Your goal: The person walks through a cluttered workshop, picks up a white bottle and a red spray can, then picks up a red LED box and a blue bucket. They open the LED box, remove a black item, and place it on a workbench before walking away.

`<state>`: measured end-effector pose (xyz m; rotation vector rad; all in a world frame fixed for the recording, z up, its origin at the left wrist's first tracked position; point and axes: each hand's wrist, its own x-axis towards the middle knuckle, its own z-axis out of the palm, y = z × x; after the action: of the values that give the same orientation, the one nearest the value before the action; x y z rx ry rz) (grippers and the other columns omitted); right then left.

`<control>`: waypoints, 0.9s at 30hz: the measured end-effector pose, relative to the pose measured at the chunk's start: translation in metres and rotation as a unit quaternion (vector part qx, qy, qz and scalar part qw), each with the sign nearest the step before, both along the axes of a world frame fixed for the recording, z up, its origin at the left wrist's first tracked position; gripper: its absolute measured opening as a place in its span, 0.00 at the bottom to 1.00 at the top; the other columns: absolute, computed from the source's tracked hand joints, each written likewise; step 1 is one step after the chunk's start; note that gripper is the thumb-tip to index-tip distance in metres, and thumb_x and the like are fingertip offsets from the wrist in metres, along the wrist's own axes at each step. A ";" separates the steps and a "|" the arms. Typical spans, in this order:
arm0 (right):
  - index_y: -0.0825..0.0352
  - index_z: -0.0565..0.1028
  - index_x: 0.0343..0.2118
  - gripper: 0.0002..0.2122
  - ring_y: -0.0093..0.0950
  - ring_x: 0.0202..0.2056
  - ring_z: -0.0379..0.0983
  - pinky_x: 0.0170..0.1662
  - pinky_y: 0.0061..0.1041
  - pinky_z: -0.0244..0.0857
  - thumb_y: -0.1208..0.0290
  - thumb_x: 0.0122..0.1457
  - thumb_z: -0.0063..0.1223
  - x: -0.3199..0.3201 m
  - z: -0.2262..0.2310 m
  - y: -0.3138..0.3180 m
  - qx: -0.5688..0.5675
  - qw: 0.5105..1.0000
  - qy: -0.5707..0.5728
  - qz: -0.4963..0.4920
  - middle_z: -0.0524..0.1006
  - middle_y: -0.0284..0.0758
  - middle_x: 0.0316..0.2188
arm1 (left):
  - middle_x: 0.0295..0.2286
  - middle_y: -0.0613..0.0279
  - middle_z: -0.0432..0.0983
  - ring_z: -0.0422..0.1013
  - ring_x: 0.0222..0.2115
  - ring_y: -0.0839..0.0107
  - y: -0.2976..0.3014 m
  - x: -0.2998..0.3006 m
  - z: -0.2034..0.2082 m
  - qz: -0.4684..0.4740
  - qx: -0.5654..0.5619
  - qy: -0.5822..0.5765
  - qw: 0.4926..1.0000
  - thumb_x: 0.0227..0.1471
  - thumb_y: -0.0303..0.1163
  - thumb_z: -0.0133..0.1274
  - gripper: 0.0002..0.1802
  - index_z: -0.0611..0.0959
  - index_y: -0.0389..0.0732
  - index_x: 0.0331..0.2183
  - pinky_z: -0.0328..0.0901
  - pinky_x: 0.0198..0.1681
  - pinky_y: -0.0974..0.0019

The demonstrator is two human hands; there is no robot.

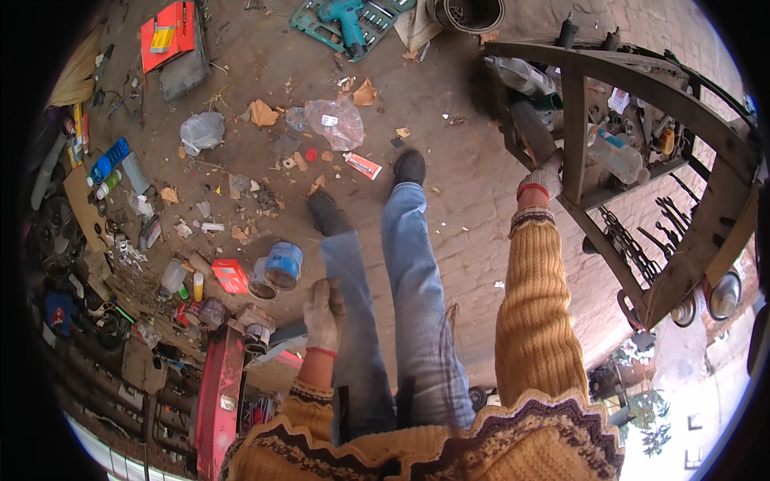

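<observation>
"Well, where's the metal rack?"

"At the right, with the gloved right hand against its frame, perhaps for steadying; hidden fingertips leave the grip unclear."

"And the left hand?"

"Near the jeans, fingers curled; I can't tell if anything's inside. Dark tools hang along the rack, probably for easy reach."

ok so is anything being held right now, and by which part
The right hand seems to hold the dark rack by the left side of its frame. Nothing shows in the left hand.
</observation>
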<state>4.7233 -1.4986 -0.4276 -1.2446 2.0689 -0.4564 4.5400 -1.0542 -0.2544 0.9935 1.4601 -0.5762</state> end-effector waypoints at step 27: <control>0.62 0.64 0.63 0.28 0.48 0.51 0.76 0.53 0.44 0.69 0.49 0.66 0.44 0.005 -0.020 -0.029 -0.093 0.636 0.394 0.657 0.76 0.50 0.53 | 0.23 0.73 0.70 0.64 0.21 0.82 -0.011 -0.006 -0.004 0.006 0.018 0.068 0.997 0.63 0.48 0.51 0.17 0.82 0.45 0.40 0.59 0.24 0.75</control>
<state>4.7280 -1.5273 -0.4477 -2.9595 0.9834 0.7149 4.5339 -1.0654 -0.2588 0.9896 1.6008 -0.6211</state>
